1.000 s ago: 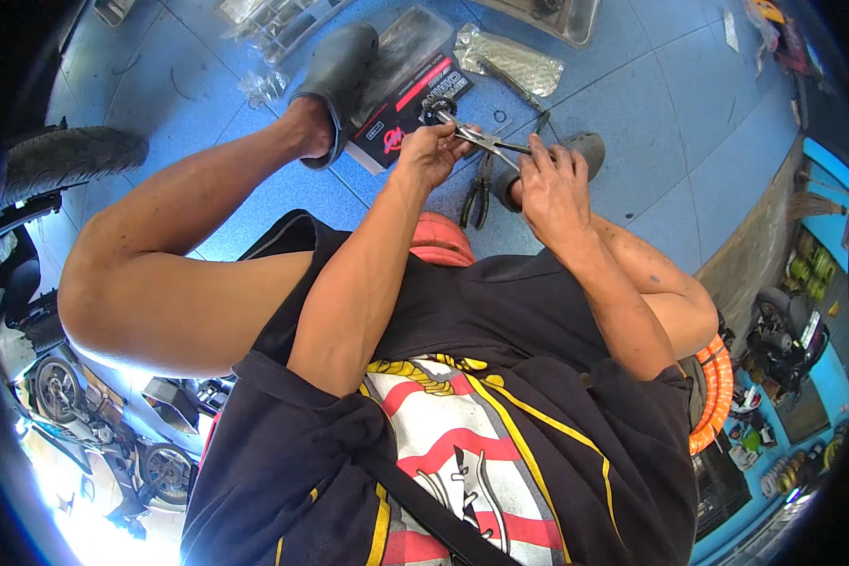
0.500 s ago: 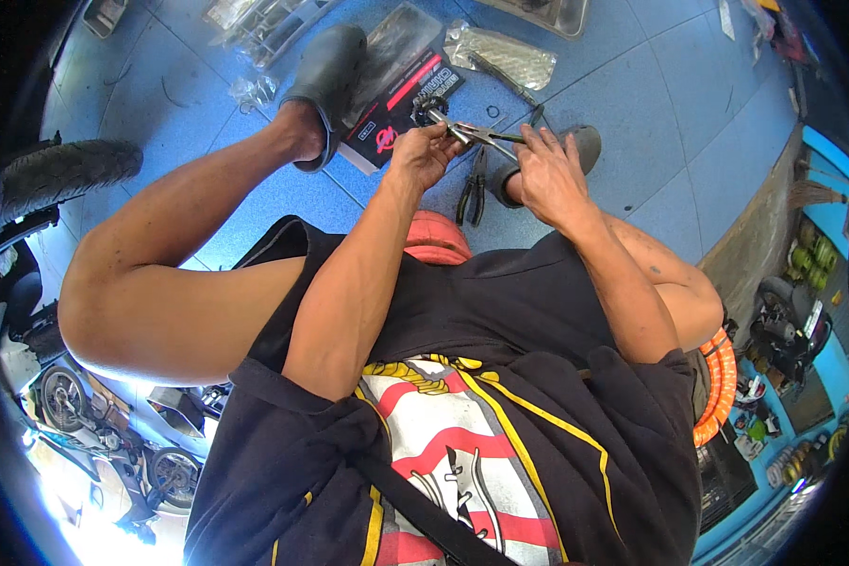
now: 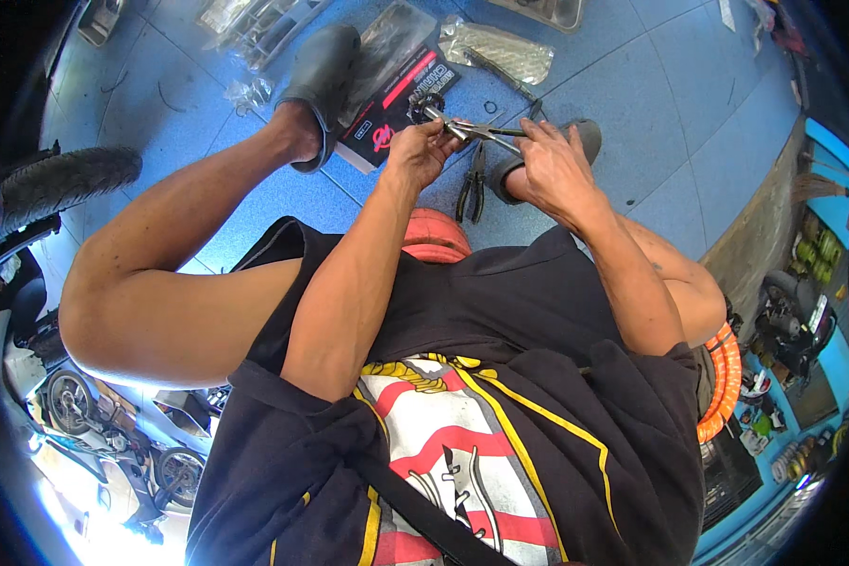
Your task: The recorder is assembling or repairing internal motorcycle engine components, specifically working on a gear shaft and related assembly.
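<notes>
My left hand [image 3: 417, 153] is closed around a metal shaft [image 3: 433, 113] with a dark toothed gear [image 3: 426, 102] at its far end. From the right, my right hand [image 3: 558, 168] grips the handles of pliers [image 3: 486, 130], fingers stretched along them. The pliers' jaws meet the shaft beside my left fingertips; their exact contact is hidden. Below, a second pair of pliers [image 3: 471, 193] with dark handles lies on the floor. Beneath the gear is a black and red box [image 3: 377, 127], and a small dark ring [image 3: 490, 108] lies to its right.
Clear plastic packaging [image 3: 495, 52] and a long dark tool [image 3: 505, 77] lie beyond my hands. Parts trays [image 3: 264, 28] stand farther off. My feet in dark clogs [image 3: 325, 75] flank the work. A tyre [image 3: 71, 179] is at left, an orange coiled hose [image 3: 720, 382] at right.
The pliers' handles look slightly farther apart, and my right hand has shifted a little. My left hand keeps its hold on the shaft. The whole view has moved slightly.
</notes>
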### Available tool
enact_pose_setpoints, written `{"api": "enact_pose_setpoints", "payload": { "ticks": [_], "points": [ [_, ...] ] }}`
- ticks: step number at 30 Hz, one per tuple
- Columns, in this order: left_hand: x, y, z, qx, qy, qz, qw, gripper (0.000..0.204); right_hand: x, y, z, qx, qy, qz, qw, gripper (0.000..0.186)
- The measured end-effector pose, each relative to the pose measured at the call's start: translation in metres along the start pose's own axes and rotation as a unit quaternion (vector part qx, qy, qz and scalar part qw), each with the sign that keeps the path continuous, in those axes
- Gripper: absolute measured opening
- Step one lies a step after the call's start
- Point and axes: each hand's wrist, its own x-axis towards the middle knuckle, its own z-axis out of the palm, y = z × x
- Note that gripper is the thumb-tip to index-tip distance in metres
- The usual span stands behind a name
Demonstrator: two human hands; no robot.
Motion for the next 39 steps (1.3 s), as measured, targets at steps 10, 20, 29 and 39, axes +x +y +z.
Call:
{"api": "enact_pose_setpoints", "payload": {
  "ticks": [10, 20, 29, 39],
  "points": [
    [0.005, -0.001, 0.000, -0.009, 0.009, 0.003, 1.000, 0.012, 0.001, 0.006, 0.011, 0.052, 0.000, 0.014, 0.999, 0.038],
    [0.013, -0.006, -0.002, 0.036, 0.005, 0.043, 0.998, 0.012, 0.011, -0.011, -0.017, 0.063, -0.118, 0.047, 0.990, 0.035],
    [0.000, -0.012, 0.019, 0.036, 0.061, 0.127, 0.989, 0.030, 0.034, -0.033, -0.057, 0.029, -0.232, 0.070, 0.970, 0.037],
    [0.000, -0.014, 0.018, 0.050, 0.046, 0.123, 0.990, 0.029, 0.041, -0.022, -0.040, 0.115, -0.212, 0.020, 0.970, 0.024]
  ]
}}
